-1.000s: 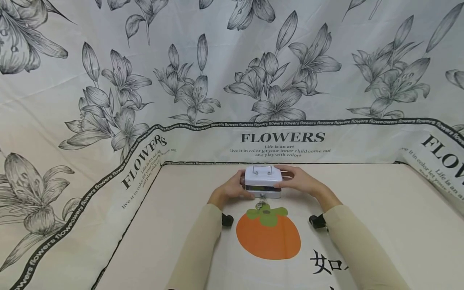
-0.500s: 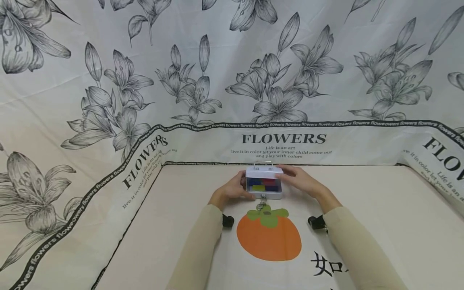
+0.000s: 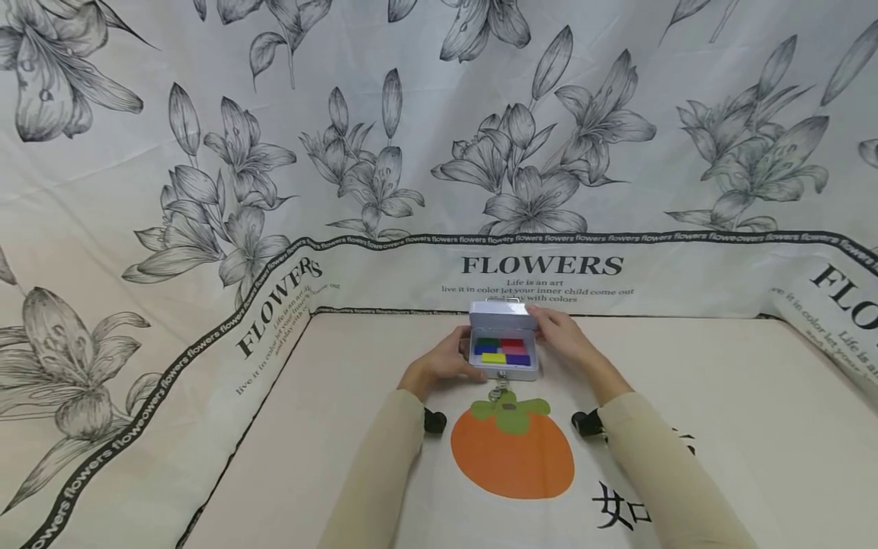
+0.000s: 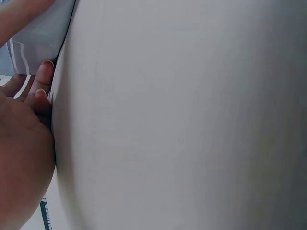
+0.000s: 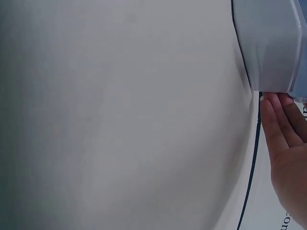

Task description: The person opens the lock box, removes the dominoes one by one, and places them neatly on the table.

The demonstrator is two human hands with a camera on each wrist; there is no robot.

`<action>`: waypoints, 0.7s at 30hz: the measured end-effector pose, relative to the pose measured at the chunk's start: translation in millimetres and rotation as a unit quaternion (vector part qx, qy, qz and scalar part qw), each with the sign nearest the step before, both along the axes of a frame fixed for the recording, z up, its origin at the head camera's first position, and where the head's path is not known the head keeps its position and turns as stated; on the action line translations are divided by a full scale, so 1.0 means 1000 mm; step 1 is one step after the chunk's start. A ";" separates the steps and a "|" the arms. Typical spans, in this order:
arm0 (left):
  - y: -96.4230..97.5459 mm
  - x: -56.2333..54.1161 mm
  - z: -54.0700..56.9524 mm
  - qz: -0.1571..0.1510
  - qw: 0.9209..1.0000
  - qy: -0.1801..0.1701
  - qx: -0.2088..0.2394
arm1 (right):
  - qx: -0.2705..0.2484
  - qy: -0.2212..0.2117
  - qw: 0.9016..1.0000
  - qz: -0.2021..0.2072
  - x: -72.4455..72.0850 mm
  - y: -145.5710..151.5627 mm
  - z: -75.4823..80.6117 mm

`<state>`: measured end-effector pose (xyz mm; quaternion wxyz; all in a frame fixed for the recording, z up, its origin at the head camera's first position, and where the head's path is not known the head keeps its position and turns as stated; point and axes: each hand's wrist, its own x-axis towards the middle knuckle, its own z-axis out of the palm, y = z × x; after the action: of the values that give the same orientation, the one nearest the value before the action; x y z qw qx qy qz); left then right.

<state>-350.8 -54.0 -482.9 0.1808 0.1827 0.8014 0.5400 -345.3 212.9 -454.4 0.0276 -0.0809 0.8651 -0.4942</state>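
A small pale cash box (image 3: pixel 504 374) stands on the table at its far side, its lid (image 3: pixel 495 315) tilted up and back. Several coloured blocks lie inside, among them a yellow block (image 3: pixel 493 357) and a purple block (image 3: pixel 517 359). Keys (image 3: pixel 498 391) hang at the front lock. My left hand (image 3: pixel 442 361) grips the box's left side, thumb at the front corner. With fairly straight fingers (image 5: pixel 278 122), my right hand (image 3: pixel 565 333) touches the lid's right edge. In the left wrist view, left fingertips (image 4: pixel 45 72) lie against the grey wall; the right thumb is hidden.
An orange persimmon print (image 3: pixel 513 457) marks the cloth below the box. Behind the box rises a floral curtain (image 3: pixel 384 274), close to the lid and handle. Black wrist devices (image 3: pixel 587 422) sit on the inner side of both forearms.
The lid has swung from nearly closed to raised and tipped back, showing the coloured blocks. My right hand has moved along with the lid; my left hand keeps its grip on the box.
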 end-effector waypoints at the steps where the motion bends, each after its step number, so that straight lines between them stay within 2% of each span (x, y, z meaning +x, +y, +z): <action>1: 0.000 0.001 0.000 0.000 1.000 -0.001 0.001 | 0.012 0.001 1.000 -0.011 -0.001 -0.001 0.000; 4: 0.001 0.002 0.002 0.006 1.000 -0.006 0.001 | 0.033 0.005 0.999 -0.032 -0.004 -0.004 0.001; 9: 0.001 0.001 0.000 0.006 1.000 -0.013 0.010 | 0.046 0.009 0.998 -0.045 -0.006 -0.005 0.004; 14: 0.001 0.002 -0.001 0.006 1.000 -0.017 0.016 | 0.026 0.003 0.998 -0.052 -0.005 -0.007 0.004; 21: 0.001 0.001 -0.001 0.012 1.000 -0.016 0.001 | 0.020 -0.011 0.998 -0.057 -0.012 -0.005 0.001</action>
<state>-350.3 -52.8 -484.0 0.1872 0.1643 0.8002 0.5455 -356.9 208.2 -453.0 0.0099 -0.0254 0.8775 -0.4788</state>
